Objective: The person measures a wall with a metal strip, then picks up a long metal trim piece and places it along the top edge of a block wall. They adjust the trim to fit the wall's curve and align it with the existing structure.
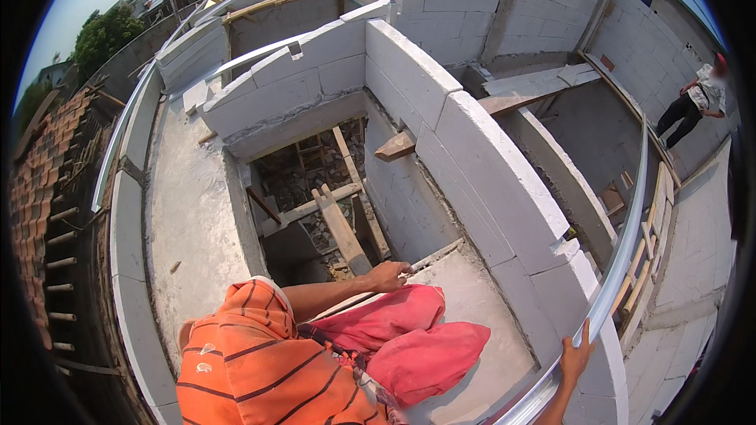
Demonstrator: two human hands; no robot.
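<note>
At the lower right, my right hand (576,356) grips a long shiny galvanised metal channel (617,283). The channel runs from the lower edge up along the light block wall (492,157). My left arm, in an orange striped sleeve (256,307), reaches across above my red trousers (421,338). By my knee, my left hand (387,276) has its fingers curled inward; what they hold, if anything, is too small to make out. Beneath my legs lies a pale concrete slab (480,299).
Ahead is a deep opening with wooden planks (340,228) and rubble below. A timber (396,145) juts from the wall. Another metal channel (126,130) follows the left wall, beyond which is a tiled roof (51,181). A person (697,102) stands far right.
</note>
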